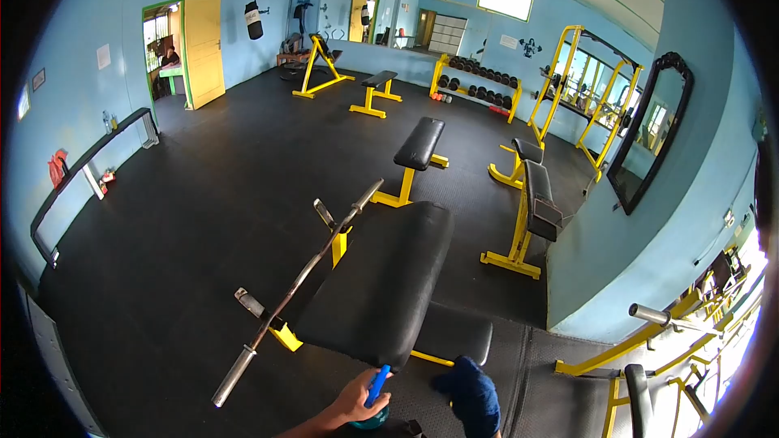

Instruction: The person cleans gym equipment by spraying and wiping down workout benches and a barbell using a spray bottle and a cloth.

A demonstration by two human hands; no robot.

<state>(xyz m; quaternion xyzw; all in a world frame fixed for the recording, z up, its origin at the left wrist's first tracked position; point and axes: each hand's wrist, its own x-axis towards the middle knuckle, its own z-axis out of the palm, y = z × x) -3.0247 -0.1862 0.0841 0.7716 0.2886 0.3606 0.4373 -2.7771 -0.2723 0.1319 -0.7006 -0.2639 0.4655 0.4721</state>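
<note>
At the bottom centre, my left hand (355,402) is wrapped round a spray bottle (376,388) with a blue head and a teal body, its lower part cut off by the hand and the frame edge. My right hand (474,405) is bunched in a dark blue cloth (477,389), which hides the fingers. Just beyond both hands is a bench with a black padded top (381,276) and a lower black seat (458,332). The bottle's head is close to the near edge of the pad; whether they touch I cannot tell. A bare barbell (304,272) rests on the bench's yellow uprights, left of the pad.
Ahead stand a flat bench (419,144) and an inclined bench (539,199) with yellow frames. A dumbbell rack (479,85) is by the mirrored far wall. A blue wall corner (649,251) juts in at right, near yellow machines (633,357). A door (204,50) stands open at left.
</note>
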